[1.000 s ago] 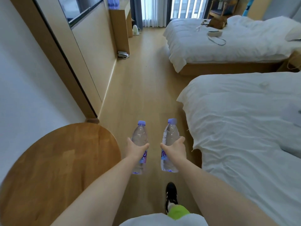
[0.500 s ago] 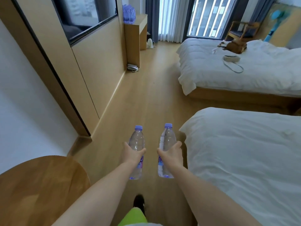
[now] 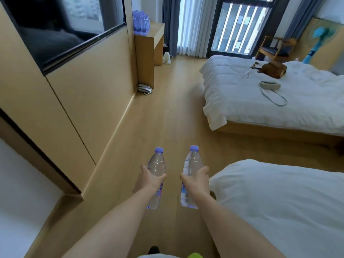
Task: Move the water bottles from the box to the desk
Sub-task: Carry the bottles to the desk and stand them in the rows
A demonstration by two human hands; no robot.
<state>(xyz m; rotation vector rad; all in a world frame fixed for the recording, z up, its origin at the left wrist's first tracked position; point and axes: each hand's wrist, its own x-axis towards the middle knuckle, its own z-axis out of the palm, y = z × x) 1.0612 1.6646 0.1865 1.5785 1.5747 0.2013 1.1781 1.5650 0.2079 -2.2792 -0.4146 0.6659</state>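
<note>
The left hand (image 3: 150,180) has its grip clamped round one upright bottle (image 3: 156,175), the right hand (image 3: 195,181) round another (image 3: 191,174), both held side by side above the floor (image 3: 176,116). More bottles (image 3: 141,21) stand on the bench (image 3: 149,45) far ahead, a bed (image 3: 279,202) at right

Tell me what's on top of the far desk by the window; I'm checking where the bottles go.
A cluster of blue-capped water bottles stands at the near end of the desk. The rest of its top looks bare, though the bottles hide the surface behind them.
</note>
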